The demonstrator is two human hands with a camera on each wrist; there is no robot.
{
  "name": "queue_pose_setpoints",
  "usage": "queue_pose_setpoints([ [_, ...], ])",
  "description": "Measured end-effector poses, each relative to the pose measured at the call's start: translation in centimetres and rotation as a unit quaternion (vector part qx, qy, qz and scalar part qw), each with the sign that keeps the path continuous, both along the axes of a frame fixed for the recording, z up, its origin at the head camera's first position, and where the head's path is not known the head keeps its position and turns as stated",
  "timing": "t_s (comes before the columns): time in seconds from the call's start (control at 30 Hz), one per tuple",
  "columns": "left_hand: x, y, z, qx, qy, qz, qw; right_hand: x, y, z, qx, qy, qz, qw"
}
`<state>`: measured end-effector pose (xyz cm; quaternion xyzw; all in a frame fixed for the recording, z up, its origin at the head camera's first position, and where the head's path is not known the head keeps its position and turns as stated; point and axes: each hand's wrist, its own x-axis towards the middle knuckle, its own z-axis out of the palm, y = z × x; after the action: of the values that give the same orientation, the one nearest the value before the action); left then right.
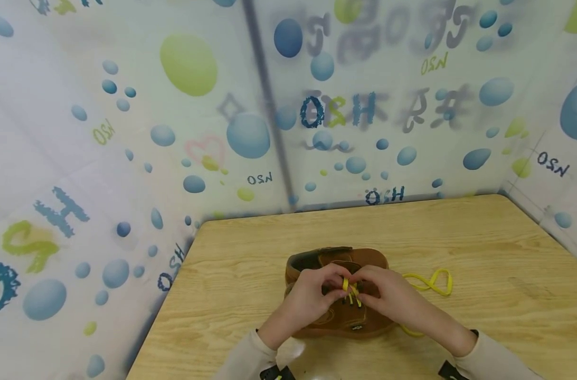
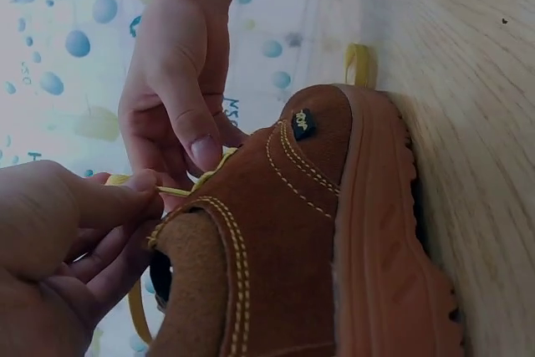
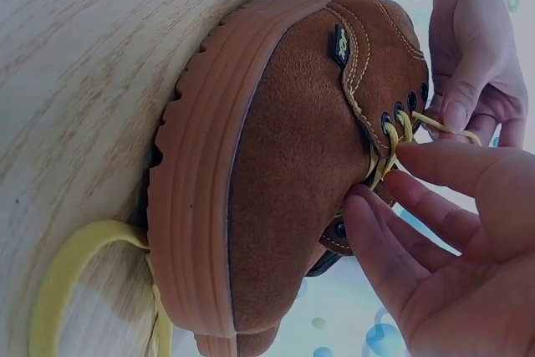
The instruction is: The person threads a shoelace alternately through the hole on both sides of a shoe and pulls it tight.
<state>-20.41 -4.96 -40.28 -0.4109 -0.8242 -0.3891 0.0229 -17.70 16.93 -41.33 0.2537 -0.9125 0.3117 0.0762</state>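
Note:
A brown suede shoe (image 3: 288, 131) with a tan rubber sole stands on the table, its toe to the right in the head view. Yellow shoelace (image 3: 393, 141) runs through its black eyelets. My left hand (image 1: 312, 295) pinches a length of this lace between thumb and fingers, above the shoe's opening. On the toe side, my right hand (image 1: 393, 295) has its fingertips on the lace by the eyelets and appears to pinch it. Both hands nearly meet over the lacing and hide part of it. Behind, a second brown shoe (image 1: 376, 257) is partly covered.
A loop of yellow lace (image 1: 444, 291) lies on the wooden table (image 1: 507, 253) right of the shoes. More lace lies by the toe. A white curtain (image 1: 141, 116) printed with blue and green drops hangs behind and beside the table.

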Motion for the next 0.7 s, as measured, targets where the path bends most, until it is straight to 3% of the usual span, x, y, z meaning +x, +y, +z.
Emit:
queue_pose_setpoints([
  [0.13, 0.26, 0.08, 0.27, -0.041, 0.059, -0.009, 0.9974, 0.01, 0.01, 0.04, 0.000, -0.001, 0.000, 1.0000],
  [0.4, 0.64, 0.07, 0.71, -0.087, 0.131, -0.037, 0.9868, 0.07, -0.17, -0.20, 0.010, 0.001, -0.007, 0.9999],
  [0.57, 0.67, 0.07, 0.60, -0.125, 0.196, -0.035, 0.9719, 0.05, -0.07, -0.25, 0.007, 0.014, -0.005, 0.9999],
  [0.7, 0.81, 0.15, 0.36, -0.158, 0.237, -0.001, 0.9586, 0.08, 0.00, -0.16, 0.005, 0.017, -0.001, 0.9998],
])
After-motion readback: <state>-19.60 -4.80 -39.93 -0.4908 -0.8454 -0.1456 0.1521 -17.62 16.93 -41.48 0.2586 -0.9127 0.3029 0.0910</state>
